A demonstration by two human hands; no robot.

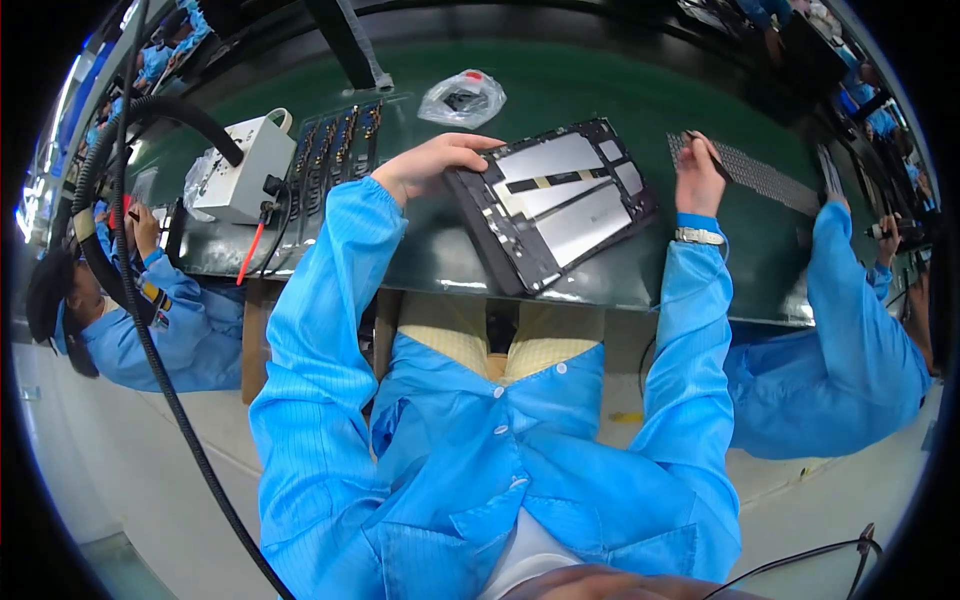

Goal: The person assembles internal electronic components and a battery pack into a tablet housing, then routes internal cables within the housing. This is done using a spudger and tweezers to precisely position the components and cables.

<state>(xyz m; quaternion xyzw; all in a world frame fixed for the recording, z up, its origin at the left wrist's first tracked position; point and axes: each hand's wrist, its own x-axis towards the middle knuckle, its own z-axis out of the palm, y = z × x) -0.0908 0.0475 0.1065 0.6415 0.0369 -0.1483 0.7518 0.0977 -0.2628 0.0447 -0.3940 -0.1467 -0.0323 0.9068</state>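
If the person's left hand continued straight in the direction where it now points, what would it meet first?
Most likely the opened flat device, whose upper-left corner the left hand already touches; exact depth is unclear from this view.

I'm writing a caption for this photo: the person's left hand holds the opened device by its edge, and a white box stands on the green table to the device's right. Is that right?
Not quite: the head view shows the white box to the left of the opened device. The left hand does hold the device's edge, and the box stands on the green table.
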